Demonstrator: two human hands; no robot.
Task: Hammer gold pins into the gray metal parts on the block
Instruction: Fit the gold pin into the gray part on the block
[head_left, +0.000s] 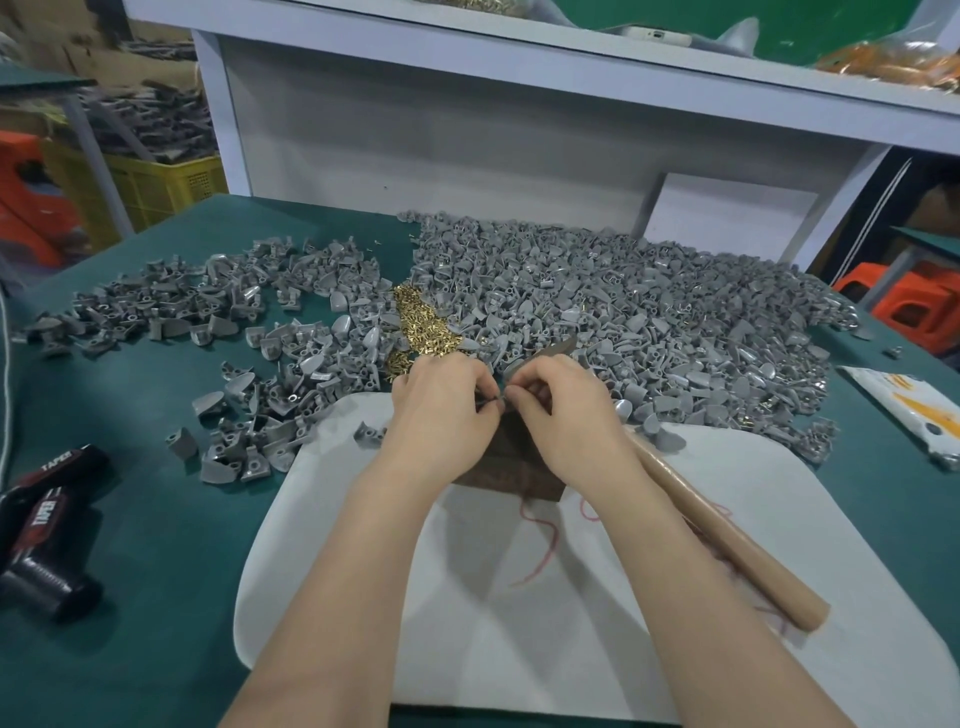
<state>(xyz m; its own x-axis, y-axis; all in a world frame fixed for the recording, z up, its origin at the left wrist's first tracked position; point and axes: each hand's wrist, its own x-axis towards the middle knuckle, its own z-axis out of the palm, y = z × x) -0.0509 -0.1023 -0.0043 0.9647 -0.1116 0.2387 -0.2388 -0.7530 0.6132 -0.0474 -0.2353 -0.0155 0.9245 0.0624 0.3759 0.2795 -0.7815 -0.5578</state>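
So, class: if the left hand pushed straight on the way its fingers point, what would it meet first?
Probably the right hand: the left hand aims its fingers across at it, with only a small gray part pinched between them. Depth is unclear.

the light is soft and even, moderately bright, and seems to come from above. on the white rounded pad (493, 623) in the lower middle lie only faint gray shadows. the pile of gray metal parts (649, 312) shows small dull highlights. straight lines bend near the frame borders. the upper left corner, with the yellow plastic crate (171, 182), is darker and blurred.
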